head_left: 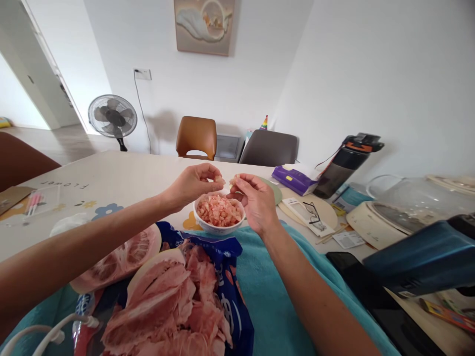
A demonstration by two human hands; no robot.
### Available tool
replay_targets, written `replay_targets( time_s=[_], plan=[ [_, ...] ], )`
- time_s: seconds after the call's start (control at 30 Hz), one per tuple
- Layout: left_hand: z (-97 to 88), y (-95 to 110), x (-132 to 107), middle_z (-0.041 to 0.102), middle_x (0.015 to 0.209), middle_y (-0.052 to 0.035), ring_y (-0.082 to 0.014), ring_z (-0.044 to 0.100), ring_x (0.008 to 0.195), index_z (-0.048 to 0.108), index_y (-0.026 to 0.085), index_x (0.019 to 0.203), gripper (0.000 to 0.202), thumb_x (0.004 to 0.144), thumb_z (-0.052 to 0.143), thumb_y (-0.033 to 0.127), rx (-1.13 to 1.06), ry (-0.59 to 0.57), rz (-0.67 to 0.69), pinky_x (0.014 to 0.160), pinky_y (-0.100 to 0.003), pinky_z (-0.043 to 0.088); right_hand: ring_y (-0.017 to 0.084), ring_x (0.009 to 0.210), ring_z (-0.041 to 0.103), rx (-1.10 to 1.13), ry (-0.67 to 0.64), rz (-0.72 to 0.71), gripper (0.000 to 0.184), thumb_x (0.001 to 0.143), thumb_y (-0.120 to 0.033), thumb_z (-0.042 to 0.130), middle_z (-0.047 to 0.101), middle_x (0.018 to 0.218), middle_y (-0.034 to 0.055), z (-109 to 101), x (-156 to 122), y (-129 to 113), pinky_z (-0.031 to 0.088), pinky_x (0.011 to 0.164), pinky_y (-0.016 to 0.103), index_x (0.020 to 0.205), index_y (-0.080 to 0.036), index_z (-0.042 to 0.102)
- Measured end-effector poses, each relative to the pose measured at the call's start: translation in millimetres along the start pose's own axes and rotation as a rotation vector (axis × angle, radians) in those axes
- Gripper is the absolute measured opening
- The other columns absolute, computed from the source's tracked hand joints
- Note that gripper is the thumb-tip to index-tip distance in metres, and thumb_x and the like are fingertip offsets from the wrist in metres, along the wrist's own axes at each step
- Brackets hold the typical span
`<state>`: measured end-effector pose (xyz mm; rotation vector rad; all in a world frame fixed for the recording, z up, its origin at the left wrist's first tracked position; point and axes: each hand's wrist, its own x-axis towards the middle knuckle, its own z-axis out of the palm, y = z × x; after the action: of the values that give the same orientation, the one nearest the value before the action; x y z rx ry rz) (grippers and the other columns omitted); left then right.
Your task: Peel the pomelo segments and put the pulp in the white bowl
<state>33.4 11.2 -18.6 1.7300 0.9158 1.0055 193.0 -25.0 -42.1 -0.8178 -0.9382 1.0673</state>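
Above a white bowl point(218, 229) heaped with pink pomelo pulp point(218, 210), my two hands face each other a short way apart. My left hand point(196, 182) pinches a small pale piece of pomelo point(219, 181) between thumb and fingertips. Another small pale piece point(233, 183) sits in the fingertips of my right hand point(256, 198). Closer to me, pink pomelo peel and membranes point(166, 301) lie piled on a dark blue plastic bag point(237, 306). Beside them is a thick-rinded pomelo section point(126, 254), partly hidden by my left forearm.
A teal towel point(274, 287) lies under the bag. To the right are a purple tissue pack point(295, 179), glasses point(312, 212), a dark bottle point(343, 165), a blue bottle point(419, 257) and a black tablet-like slab point(374, 301). White cables point(63, 329) lie front left.
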Motion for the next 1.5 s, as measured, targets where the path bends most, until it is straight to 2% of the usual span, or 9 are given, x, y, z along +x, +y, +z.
replay_targets(
  time_s=[0.2,0.33,0.5,0.67,0.77,0.87,0.97,1.1,1.5],
  plan=[
    [-4.3,-8.3,3.4,0.066,0.083,-0.0013,-0.0078,0.048,0.059,0.067,0.02,0.102,0.035,0.069,0.073,0.029,0.003,-0.028,-0.131,0.047,-0.021,0.028,0.013,0.066,0.057,-0.363,0.067,-0.105,0.019,0.071,-0.032,0.067,0.063,0.075,-0.0002,-17.7,12.6,12.2,0.05,0.05,0.026,0.085,-0.02,0.068],
    [-6.6,-15.5,9.0,0.057,0.067,0.0009,-0.0065,0.044,0.054,0.067,0.016,0.079,0.024,0.067,0.076,0.034,-0.014,-0.024,-0.188,0.044,-0.02,0.027,0.016,0.069,0.059,-0.642,0.027,-0.085,0.02,0.073,-0.03,0.062,0.068,0.079,0.0029,-30.8,21.1,21.0,0.048,0.052,0.025,0.086,-0.02,0.072],
    [-6.6,-17.5,12.0,0.065,0.078,-0.0027,-0.0057,0.046,0.053,0.063,0.015,0.077,0.022,0.07,0.074,0.033,-0.094,-0.058,-0.274,0.041,-0.019,0.026,0.017,0.068,0.06,-0.777,0.005,-0.022,0.023,0.074,-0.031,0.059,0.071,0.078,0.0054,-37.3,25.3,22.0,0.048,0.058,0.029,0.081,-0.016,0.074],
    [-5.0,-19.8,12.6,0.065,0.081,-0.0034,-0.0043,0.045,0.051,0.061,0.014,0.077,0.023,0.073,0.073,0.034,-0.176,-0.081,-0.338,0.04,-0.018,0.025,0.015,0.057,0.056,-0.712,-0.005,-0.034,0.023,0.075,-0.036,0.059,0.062,0.063,0.0016,-28.8,19.1,11.8,0.044,0.048,0.026,0.075,-0.016,0.071],
    [-1.8,-19.1,11.1,0.057,0.066,0.0009,-0.0032,0.038,0.046,0.059,0.014,0.074,0.028,0.07,0.076,0.037,-0.231,-0.085,-0.358,0.039,-0.017,0.022,0.012,0.05,0.053,-0.607,-0.163,-0.009,0.027,0.073,-0.037,0.066,0.063,0.067,-0.0008,-17.4,9.6,5.7,0.044,0.045,0.026,0.092,-0.018,0.07],
    [2.5,-16.3,8.0,0.045,0.053,0.005,-0.0033,0.033,0.043,0.057,0.014,0.071,0.038,0.066,0.079,0.045,-0.251,-0.106,-0.379,0.039,-0.018,0.019,0.013,0.063,0.06,-0.627,-0.29,-0.09,0.032,0.073,-0.035,0.069,0.067,0.082,0.0007,-8.9,2.0,4.9,0.051,0.055,0.026,0.101,-0.02,0.067],
    [4.6,-13.8,5.1,0.039,0.05,0.006,-0.0035,0.032,0.044,0.054,0.014,0.065,0.044,0.065,0.079,0.051,-0.275,-0.153,-0.367,0.039,-0.018,0.018,0.013,0.065,0.06,-0.629,-0.275,-0.132,0.019,0.078,-0.034,0.064,0.066,0.077,-0.0001,-6.3,-0.4,7.3,0.054,0.058,0.027,0.092,-0.02,0.066],
    [1.2,-13.9,3.5,0.047,0.058,0.0027,-0.0038,0.038,0.049,0.063,0.012,0.074,0.037,0.068,0.079,0.045,-0.297,-0.205,-0.319,0.04,-0.017,0.021,0.014,0.07,0.063,-0.544,-0.27,-0.119,0.016,0.077,-0.029,0.064,0.066,0.077,-0.0006,-6.4,-0.3,7.6,0.057,0.059,0.027,0.09,-0.02,0.064],
    [-2.7,-6.1,1.7,0.047,0.057,0.003,-0.0038,0.037,0.05,0.071,0.014,0.08,0.021,0.075,0.072,0.035,-0.174,-0.164,-0.17,0.042,-0.016,0.023,0.012,0.06,0.062,-0.222,-0.209,0.017,0.016,0.069,-0.023,0.071,0.064,0.064,-0.0033,2.8,-6.9,-3.6,0.06,0.059,0.03,0.081,-0.018,0.063]
  ],
)
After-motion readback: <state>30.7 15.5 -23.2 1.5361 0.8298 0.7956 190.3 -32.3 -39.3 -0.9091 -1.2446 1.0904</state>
